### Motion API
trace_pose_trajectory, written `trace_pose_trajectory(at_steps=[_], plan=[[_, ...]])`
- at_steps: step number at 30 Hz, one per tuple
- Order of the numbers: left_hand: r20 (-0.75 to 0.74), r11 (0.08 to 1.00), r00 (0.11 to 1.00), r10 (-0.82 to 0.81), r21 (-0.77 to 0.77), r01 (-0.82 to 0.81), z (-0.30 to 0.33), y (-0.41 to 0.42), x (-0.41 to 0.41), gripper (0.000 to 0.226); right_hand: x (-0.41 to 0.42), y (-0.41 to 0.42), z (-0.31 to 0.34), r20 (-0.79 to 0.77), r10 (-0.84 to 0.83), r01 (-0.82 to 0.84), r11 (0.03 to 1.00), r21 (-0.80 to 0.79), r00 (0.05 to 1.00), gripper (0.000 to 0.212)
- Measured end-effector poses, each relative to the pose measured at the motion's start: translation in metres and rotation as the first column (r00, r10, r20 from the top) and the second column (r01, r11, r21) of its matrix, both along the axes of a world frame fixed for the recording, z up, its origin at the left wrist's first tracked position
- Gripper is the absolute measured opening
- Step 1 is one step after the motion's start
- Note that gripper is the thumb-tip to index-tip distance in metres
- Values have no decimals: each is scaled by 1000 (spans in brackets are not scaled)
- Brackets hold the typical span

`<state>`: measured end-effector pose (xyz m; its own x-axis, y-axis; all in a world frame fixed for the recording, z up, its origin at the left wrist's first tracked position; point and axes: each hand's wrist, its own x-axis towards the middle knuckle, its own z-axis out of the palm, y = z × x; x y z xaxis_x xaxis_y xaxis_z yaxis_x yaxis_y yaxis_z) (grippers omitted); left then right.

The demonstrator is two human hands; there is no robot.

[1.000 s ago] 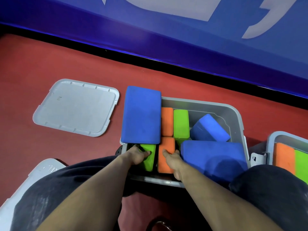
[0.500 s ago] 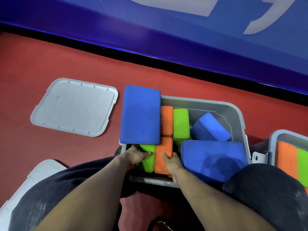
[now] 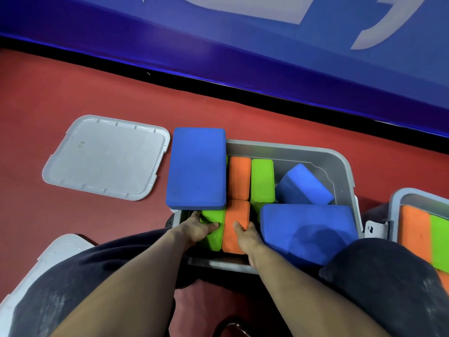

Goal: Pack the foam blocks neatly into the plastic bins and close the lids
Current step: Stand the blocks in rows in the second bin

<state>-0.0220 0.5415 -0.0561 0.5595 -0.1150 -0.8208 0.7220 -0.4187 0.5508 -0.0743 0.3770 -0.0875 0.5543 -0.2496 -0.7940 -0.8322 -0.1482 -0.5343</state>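
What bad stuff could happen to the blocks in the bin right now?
The big blue block lies flat across the bin's left rim, half outside, so it might slide off onto the red floor. The left hand grips a green block and the right hand an orange block; pushing them could jostle it. The tilted blue block at the back may keep the lid from closing.

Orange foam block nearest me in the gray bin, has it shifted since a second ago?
Yes, slightly left: the near orange foam block now abuts the green foam block, judged against the orange block behind.
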Motion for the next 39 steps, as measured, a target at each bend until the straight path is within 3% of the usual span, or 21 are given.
trace_pose_trajectory(at_steps=[2,3,5,6,7,8,10,12,13,15,18,21,25,27,29,31,34,36,39], plan=[[-45,982,990,-135,124,139,19,-9,1,89,3,1,2,-15,-7,6,1000,-26,1000,67],[-88,924,949,-302,219,314,37,-15,2,79,5,3,4,-11,-19,19,998,-56,1000,69],[-161,666,773,-614,420,617,72,-32,9,62,13,7,5,24,-66,68,993,-99,998,65],[-157,583,714,-682,472,661,90,-39,13,59,18,8,7,39,-90,94,990,-106,995,60],[-107,571,698,-708,495,655,102,-45,19,57,21,8,11,62,-103,109,987,-116,993,56],[-22,605,709,-705,504,616,106,-45,28,52,24,7,15,95,-117,129,983,-127,989,54],[114,756,800,-589,428,495,109,-37,44,41,29,4,25,163,-136,162,975,-154,977,56],[111,913,926,-360,245,325,111,-29,50,43,32,2,37,226,-154,190,971,-144,962,56],[97,945,953,-287,192,265,112,-27,50,45,31,2,41,253,-152,190,973,-133,956,57],[132,950,955,-264,207,234,114,-24,52,48,33,3,53,312,-116,163,978,-127,943,58],[274,890,890,-364,382,247,115,-15,60,56,43,-5,76,432,-95,153,983,-102,897,57],[428,898,845,-322,419,130,113,-10,68,52,54,-30,102,502,-1,62,993,-103,865,65],[495,963,849,-186,262,58,108,-27,63,41,57,-79,148,393,365,-305,930,-206,844,74],[499,972,841,-208,201,121,108,-43,56,38,56,-107,167,222,614,-529,776,-343,757,75],[464,965,847,-260,142,219,108,-62,46,40,52,-136,186,10,736,-663,615,-426,677,77],[395,954,869,-299,102,282,106,-79,33,55,45,-168,188,-79,698,-647,608,-460,712,80],[316,922,866,-387,120,369,89,-105,15,88,27,-206,174,-88,516,-497,746,-444,852,92],[261,914,876,-405,117,388,88,-118,3,71,18,-222,158,-109,422,-429,813,-393,900,105],[163,930,916,-365,33,365,77,-131,-9,39,7,-227,143,-223,399,-454,828,-329,889,93]])
